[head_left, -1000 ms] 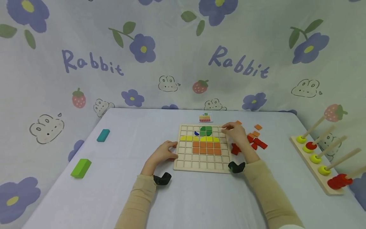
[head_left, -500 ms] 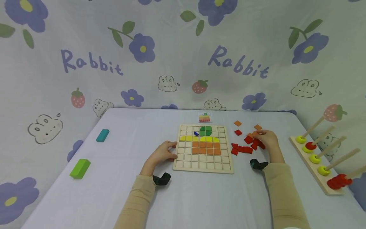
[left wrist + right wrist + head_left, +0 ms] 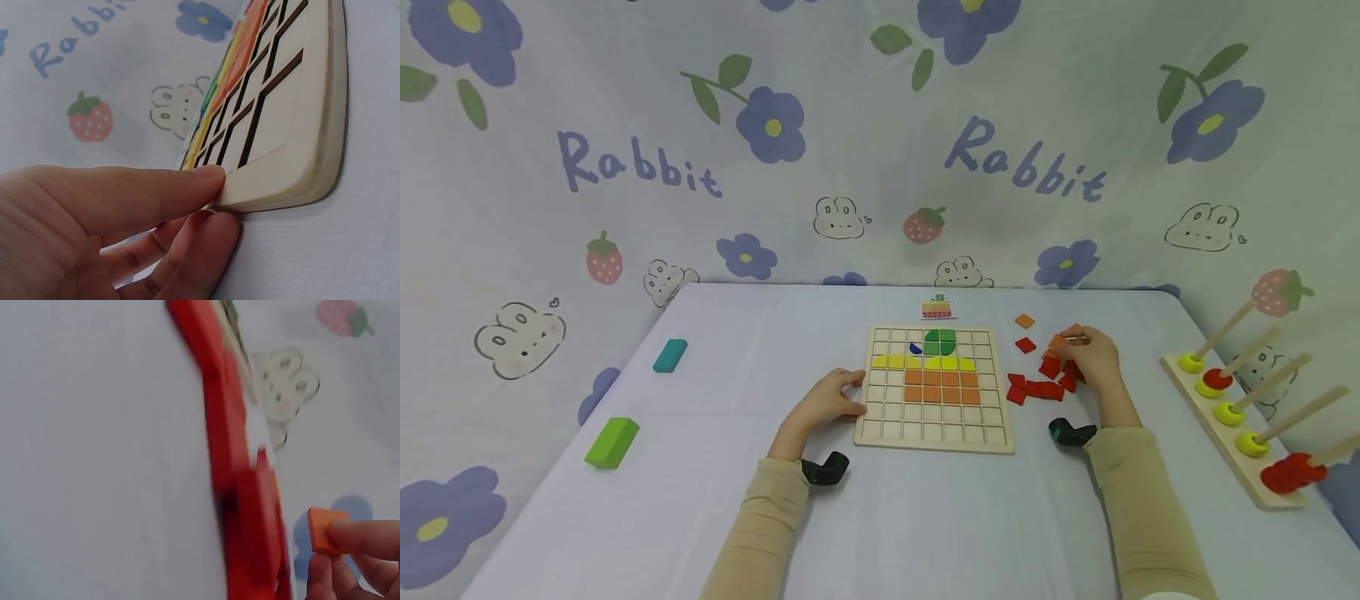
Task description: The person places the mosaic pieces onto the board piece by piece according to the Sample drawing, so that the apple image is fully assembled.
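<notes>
A wooden grid board (image 3: 891, 423) lies flat in the middle of the table, some squares filled with green, blue, yellow and orange tiles. My left hand (image 3: 829, 398) is at its left edge. The left wrist view shows the thumb (image 3: 187, 187) on the board's rim (image 3: 312, 181) and the other fingers curled against its side. My right hand (image 3: 1093, 360) is over the loose tiles to the right. Between thumb and fingers it pinches an orange square tile (image 3: 322, 528). Below that hand several red tiles (image 3: 1043, 390) lie in a loose pile, partly hidden by it.
Behind the board lies a small pattern card (image 3: 938, 307). A peg stand (image 3: 1240, 454) with yellow and red beads is at the far right. A teal block (image 3: 670, 356) and a green block (image 3: 612, 442) lie at left. One orange tile (image 3: 1025, 321) lies apart.
My right hand went from the board's upper right edge to the tile pile and now lifts an orange tile. A red tile now lies near the board's right side. The left hand stays put.
</notes>
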A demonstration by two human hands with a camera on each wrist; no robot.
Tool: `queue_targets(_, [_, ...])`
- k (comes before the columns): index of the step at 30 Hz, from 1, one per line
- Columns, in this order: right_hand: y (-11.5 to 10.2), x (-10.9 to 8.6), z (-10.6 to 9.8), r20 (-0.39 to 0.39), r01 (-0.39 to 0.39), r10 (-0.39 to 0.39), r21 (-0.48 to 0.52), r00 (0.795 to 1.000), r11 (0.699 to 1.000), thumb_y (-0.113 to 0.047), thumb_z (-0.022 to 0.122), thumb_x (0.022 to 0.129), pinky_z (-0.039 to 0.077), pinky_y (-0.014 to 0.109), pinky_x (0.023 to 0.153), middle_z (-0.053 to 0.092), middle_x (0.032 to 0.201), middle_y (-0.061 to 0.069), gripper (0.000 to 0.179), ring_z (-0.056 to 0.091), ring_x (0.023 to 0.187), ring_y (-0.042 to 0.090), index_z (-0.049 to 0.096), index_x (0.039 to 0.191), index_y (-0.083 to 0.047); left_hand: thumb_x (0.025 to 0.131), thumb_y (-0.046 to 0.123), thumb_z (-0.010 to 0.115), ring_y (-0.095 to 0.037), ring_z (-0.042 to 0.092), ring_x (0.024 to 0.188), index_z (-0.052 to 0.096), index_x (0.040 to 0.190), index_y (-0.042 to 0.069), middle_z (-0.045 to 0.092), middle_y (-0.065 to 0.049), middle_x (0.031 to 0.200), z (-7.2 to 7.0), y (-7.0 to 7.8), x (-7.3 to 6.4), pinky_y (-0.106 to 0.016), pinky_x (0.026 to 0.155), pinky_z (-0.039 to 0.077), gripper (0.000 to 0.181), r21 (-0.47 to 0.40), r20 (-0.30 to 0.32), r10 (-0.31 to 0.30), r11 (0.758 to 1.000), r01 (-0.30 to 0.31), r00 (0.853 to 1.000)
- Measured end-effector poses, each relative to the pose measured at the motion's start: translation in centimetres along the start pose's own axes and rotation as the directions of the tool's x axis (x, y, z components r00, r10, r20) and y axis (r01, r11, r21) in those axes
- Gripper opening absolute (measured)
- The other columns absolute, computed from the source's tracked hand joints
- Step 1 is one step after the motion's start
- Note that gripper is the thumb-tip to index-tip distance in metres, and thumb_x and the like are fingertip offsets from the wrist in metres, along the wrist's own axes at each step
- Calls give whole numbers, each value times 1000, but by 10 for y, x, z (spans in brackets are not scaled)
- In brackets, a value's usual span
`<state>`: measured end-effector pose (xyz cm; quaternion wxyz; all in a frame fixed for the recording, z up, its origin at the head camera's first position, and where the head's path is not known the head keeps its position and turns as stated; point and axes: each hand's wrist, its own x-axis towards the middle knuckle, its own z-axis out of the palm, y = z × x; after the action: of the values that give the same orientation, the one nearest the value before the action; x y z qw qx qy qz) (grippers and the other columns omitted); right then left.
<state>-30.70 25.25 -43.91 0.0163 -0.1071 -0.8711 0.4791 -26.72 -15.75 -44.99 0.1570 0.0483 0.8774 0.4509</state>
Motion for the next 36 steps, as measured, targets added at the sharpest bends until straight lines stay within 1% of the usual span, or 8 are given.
queue_targets(2, [-9,-2,6,51,-59,53,137,997,989,-15,60,89,47,17,66,53,116,19,42,56,76,9,51,125,4,74,1,73,-14,54,67,44,136,-1,49,-13,115,0,-1,0,-24,62,52,68,2,3,4,1000,-4,1000])
queue_targets(5, [-23,-7,17,174,-159,109,310,979,937,-18,62,88,49,15,72,56,106,2,47,56,75,1,48,129,-1,74,1,73,-14,54,66,44,135,-1,49,-13,115,0,-2,1,-24,62,52,68,-2,6,9,1000,-9,1000])
queue_targets(8, [-37,-12,33,288,-219,109,388,952,895,-18,64,87,49,18,76,59,89,-11,45,57,78,3,49,128,-3,75,1,73,-13,55,66,44,135,-1,49,-13,115,0,-2,2,-24,62,52,67,-2,5,10,1000,-10,1000])
queue_targets(10, [-45,-15,45,342,-223,79,405,936,887,-15,64,88,50,19,76,60,85,-12,43,57,78,5,50,126,-2,75,1,73,-13,55,66,44,135,0,49,-13,115,-1,-2,2,-24,62,52,67,-4,6,9,1000,-9,1000])
queue_targets(19, [-70,-28,99,433,-156,-2,328,901,932,-13,62,88,49,30,89,60,110,8,38,60,87,11,55,122,2,75,1,73,-13,55,66,44,135,0,49,-13,116,-1,-1,1,-24,63,52,67,3,10,6,1000,-6,1000])
queue_targets(24, [-86,-33,125,457,-127,-20,288,889,949,-10,63,87,51,29,85,61,109,10,30,60,88,14,61,116,-1,75,1,73,-13,56,65,45,135,-1,50,-13,114,-3,-1,1,-24,62,52,67,12,5,9,1000,-9,1000])
queue_targets(30, [-101,-34,155,456,8,-85,168,886,986,-7,68,82,53,25,71,62,94,8,18,59,80,16,68,100,-4,75,0,72,-12,57,64,44,134,-3,50,-15,116,-3,-2,1,-24,61,53,65,-2,11,30,1000,-30,999])
queue_targets(36, [-106,-34,168,405,238,-206,-31,891,971,-11,74,78,48,27,69,64,83,1,9,56,76,14,68,84,-9,75,2,73,-12,57,65,45,134,-2,51,-14,118,-1,0,1,-23,62,50,65,21,8,28,999,-28,1000])
